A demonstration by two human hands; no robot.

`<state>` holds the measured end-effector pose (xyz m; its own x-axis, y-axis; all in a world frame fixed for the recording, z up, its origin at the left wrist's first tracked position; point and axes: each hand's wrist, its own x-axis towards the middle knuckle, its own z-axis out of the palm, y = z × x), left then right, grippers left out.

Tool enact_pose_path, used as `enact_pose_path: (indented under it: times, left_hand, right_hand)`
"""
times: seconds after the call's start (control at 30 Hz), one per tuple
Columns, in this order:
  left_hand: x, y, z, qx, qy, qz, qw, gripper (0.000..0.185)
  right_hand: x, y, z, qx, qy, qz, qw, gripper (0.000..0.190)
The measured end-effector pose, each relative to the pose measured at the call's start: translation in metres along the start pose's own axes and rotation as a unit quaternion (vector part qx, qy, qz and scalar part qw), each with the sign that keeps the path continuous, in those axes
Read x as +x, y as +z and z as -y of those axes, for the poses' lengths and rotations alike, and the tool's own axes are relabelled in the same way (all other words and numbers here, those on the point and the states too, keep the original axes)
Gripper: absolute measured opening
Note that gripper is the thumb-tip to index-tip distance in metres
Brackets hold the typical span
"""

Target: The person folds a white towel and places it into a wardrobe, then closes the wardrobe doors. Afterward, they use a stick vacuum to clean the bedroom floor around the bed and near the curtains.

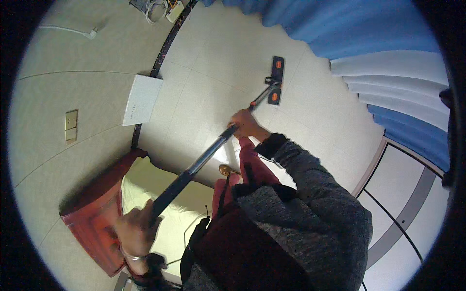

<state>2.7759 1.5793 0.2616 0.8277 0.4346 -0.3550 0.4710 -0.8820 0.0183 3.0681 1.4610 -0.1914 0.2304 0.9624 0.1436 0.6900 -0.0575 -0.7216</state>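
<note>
A flat mop's pole (204,158) runs slantwise across the view, from the lower left up to the black mop head. My left hand (136,227), with a bangle at its wrist, grips the dark upper end of the pole. Farther down the pole, my right hand (247,123) is closed round it near a red-orange collar. The mop head (276,80), black with two orange patches, lies on the light tiled floor (218,54). Below my right hand, my legs show in dark red trousers, with one brown slipper (226,170) in view.
A bed with a pale yellow sheet (145,182) and red headboard (94,218) is at the lower left. A white panel (142,100) leans on the wall. Blue and white curtains (364,36) hang at the upper right; a white cabinet (393,174) stands at the right. Cables (154,11) lie top left.
</note>
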Motion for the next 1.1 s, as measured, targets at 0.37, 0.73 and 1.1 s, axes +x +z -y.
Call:
enact_pose_path:
  times: [0.37, 0.73, 1.1]
  left_hand:
    - [-0.095, 0.020, -0.044, -0.065, -0.152, -0.031, 0.986, 0.044]
    - [-0.204, -0.025, 0.031, -0.025, -0.462, -0.033, 0.886, 0.045]
    - [-0.199, -0.029, 0.018, 0.040, -0.502, -0.013, 0.864, 0.036]
  right_hand:
    - [-0.063, -0.049, 0.055, -0.137, -0.003, 0.254, 0.957, 0.015]
    - [0.122, 0.086, 0.212, -0.017, -0.206, 0.375, 0.904, 0.033]
    - [0.189, 0.141, 0.252, -0.009, -0.238, 0.514, 0.824, 0.036]
